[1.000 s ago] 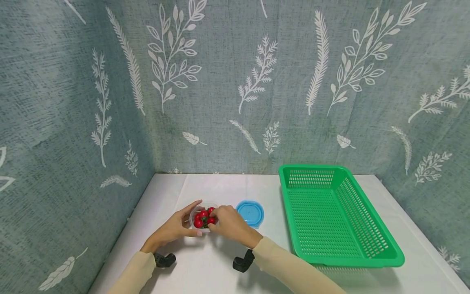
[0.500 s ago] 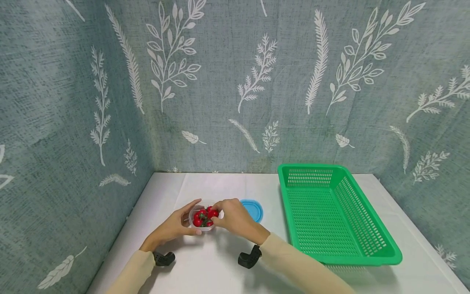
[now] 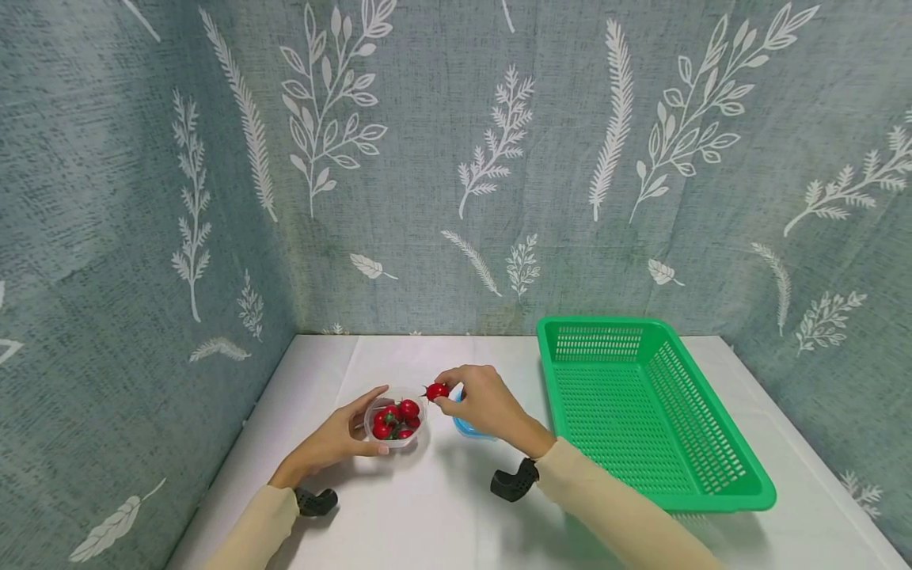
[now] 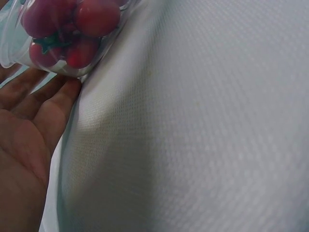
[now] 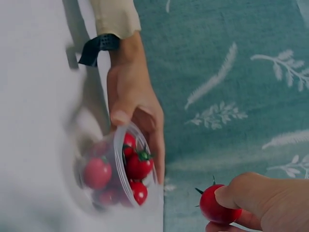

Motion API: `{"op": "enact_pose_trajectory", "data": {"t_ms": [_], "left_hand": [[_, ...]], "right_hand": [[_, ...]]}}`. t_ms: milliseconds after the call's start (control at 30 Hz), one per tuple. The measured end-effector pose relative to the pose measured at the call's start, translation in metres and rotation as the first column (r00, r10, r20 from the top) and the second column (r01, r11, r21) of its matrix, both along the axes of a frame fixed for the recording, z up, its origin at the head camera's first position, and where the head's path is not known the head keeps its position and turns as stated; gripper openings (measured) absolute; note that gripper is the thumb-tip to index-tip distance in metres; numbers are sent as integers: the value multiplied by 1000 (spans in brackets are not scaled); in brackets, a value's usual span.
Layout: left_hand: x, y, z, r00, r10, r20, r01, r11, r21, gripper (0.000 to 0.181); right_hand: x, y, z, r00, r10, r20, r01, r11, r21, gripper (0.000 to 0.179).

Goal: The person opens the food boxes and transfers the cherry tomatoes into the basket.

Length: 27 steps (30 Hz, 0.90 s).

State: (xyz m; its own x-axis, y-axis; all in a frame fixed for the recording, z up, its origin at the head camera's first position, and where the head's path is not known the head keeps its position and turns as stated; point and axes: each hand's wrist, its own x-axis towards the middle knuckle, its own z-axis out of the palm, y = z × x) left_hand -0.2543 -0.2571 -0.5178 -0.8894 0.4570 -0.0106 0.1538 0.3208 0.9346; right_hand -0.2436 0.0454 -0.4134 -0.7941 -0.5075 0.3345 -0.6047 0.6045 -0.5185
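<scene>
A clear plastic tub (image 5: 119, 162) with several red cherry tomatoes (image 3: 393, 419) in it stands on the white table. My left hand (image 3: 340, 434) holds it from the left side, thumb at the near rim and fingers round the far side. To the right of the tub and above the table, my right hand (image 3: 487, 400) pinches one cherry tomato (image 5: 216, 205) between thumb and fingers; its green stem points away from the hand. Partly hidden under that hand lies a blue lid (image 3: 466, 427).
On the right of the white-covered table (image 3: 427, 514) stands a green slotted basket (image 3: 556, 412) with nothing seen in it. Leaf-patterned grey-green cloth (image 3: 427, 158) hangs at the back and sides.
My right hand has lifted one cherry tomato out of the tub and moved right with it, over the blue lid. The left hand has stayed at the tub.
</scene>
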Motion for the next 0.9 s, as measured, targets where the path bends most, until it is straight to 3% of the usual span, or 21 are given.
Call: {"op": "enact_pose_trajectory", "data": {"t_ms": [533,900], "left_hand": [[-2,-5,-4,999,-40,-9,40,999,13,105],[-2,-6,-5,999,-40,-10,40,999,13,104]], "right_hand": [[-18,52,3,994,-92,-57,86,991,-107,21],[-34,87,1,976,-210,-49,202,971,-131,25]]}}
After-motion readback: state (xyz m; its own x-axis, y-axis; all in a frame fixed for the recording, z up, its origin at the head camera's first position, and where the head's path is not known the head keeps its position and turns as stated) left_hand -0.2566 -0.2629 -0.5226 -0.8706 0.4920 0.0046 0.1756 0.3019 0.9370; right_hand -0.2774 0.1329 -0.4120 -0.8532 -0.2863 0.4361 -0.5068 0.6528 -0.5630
